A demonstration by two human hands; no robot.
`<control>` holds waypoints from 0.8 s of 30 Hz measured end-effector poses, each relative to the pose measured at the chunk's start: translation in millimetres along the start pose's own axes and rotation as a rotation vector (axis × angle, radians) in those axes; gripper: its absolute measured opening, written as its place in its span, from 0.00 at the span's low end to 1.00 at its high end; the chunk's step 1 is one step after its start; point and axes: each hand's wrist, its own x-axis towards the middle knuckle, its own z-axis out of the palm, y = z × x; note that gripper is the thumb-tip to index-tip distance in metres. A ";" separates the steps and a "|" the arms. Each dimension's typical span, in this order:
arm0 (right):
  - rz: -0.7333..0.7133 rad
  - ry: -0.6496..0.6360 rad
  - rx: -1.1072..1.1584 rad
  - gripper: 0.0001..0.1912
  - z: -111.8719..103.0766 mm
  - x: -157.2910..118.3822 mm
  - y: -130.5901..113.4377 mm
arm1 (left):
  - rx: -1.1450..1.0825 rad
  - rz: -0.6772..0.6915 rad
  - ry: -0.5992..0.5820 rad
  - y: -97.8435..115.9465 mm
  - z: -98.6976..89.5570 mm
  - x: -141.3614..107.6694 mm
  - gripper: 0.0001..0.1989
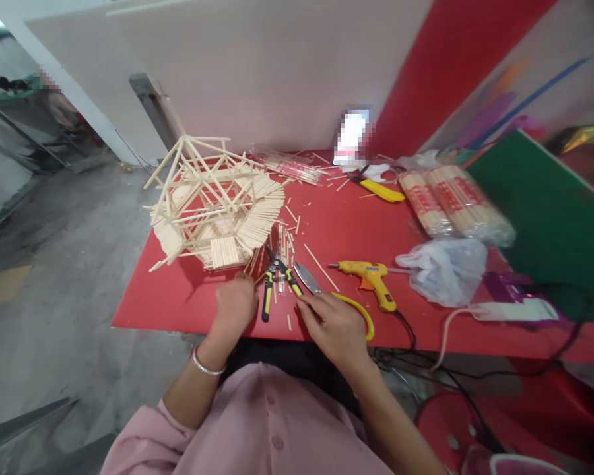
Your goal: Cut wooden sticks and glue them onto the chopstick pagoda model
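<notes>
A model built of pale wooden sticks (pixel 222 247), with an open frame roof and a fan-shaped slatted edge, stands at the left of the red table. My left hand (pixel 235 303) is closed just in front of it, by some thin sticks; what its fingers hold is hidden. Spring-loaded pliers (pixel 268 297) with black and yellow handles lie with their jaws toward the model. My right hand (pixel 334 323) has its thumb and fingers closed at the end of their right handle. Beside that hand are scissors (pixel 307 277) with a yellow handle, partly covered by it.
A yellow glue gun (pixel 371 277) with a cable lies to the right, near a crumpled plastic bag (pixel 443 270). Bundled sticks (pixel 455 198) and a yellow-handled cutter (pixel 383 191) lie farther back. Loose stick pieces (pixel 321 267) are scattered about. A lit phone (pixel 351 138) leans at the wall.
</notes>
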 end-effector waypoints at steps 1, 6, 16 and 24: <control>0.000 0.003 0.002 0.09 -1.7 -1.5 2.2 | -0.001 -0.007 0.022 0.4 -1.1 1.3 0.10; 0.034 0.008 0.006 0.10 -8.6 -9.1 14.0 | 0.109 -0.010 -0.036 -1.5 -10.2 -5.4 0.10; 0.267 -0.391 -0.130 0.16 -14.9 50.7 29.2 | 0.202 -0.142 -0.169 3.2 -18.3 -15.2 0.12; 0.324 -0.584 -0.170 0.13 10.0 117.5 32.0 | 0.162 -0.097 -0.121 -1.8 -13.3 -14.4 0.14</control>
